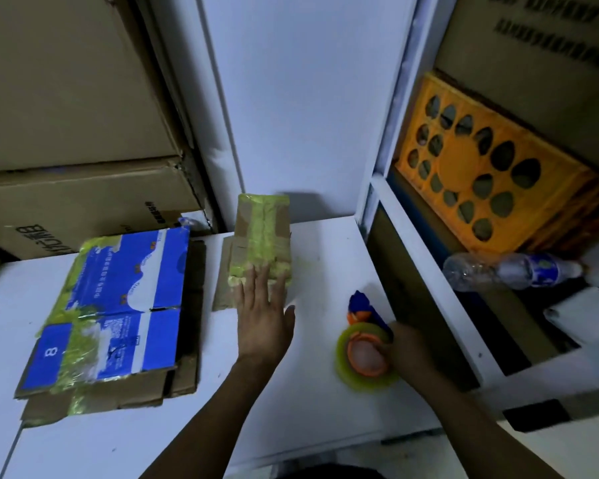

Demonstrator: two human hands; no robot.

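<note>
One flat left hand (pixel 261 321) is touching the green-taped brown box (pixel 261 236); the right hand (pixel 410 352) is gripping a tape roll (pixel 341 350).

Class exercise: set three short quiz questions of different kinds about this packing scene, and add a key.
1. True or false: the left hand rests with straight fingers on the small taped box.
2. What does the right hand hold? A) tape dispenser B) scissors C) marker
3. Fill in: the flattened blue carton lies to the ____ of the small taped box.
Key: 1 true; 2 A; 3 left.
</note>
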